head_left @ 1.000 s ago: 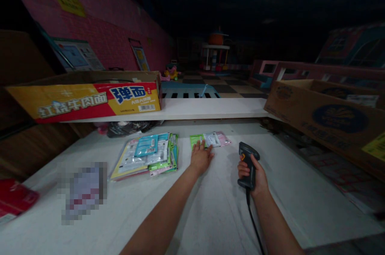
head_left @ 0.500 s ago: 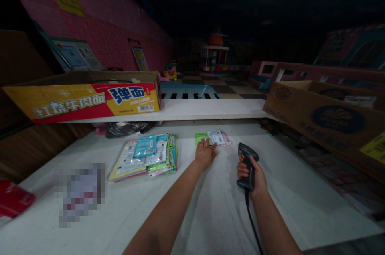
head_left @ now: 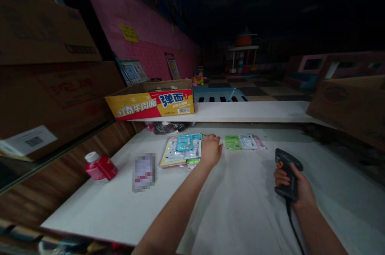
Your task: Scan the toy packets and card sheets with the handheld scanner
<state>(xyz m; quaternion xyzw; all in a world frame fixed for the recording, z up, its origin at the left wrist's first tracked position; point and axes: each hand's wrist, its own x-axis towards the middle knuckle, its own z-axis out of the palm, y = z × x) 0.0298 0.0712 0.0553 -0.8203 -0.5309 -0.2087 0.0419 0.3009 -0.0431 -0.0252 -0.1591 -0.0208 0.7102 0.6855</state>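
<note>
the left hand [head_left: 211,151] reaches forward, palm down at the right edge of one packet pile [head_left: 181,152], hiding part of it; its grip cannot be told. the right hand [head_left: 305,193] is clamped around one scanner [head_left: 291,181]. between them lies one packet row [head_left: 244,142], its exact count unclear.

The packet stack [head_left: 182,152] lies on the surface [head_left: 246,211]. The person's left hand [head_left: 211,151] is at the stack's right edge; from here I cannot tell whether they touch. Right of the stack, apart from it, lies the packet row [head_left: 245,142]. Farther right and nearer the person, the right hand [head_left: 303,191] holds the scanner [head_left: 292,181]. Left of the stack sits the blurred item [head_left: 143,173], then the bottle [head_left: 102,168]. Behind the stack is the shelf [head_left: 249,111], bearing the carton [head_left: 156,102] behind left.
</note>
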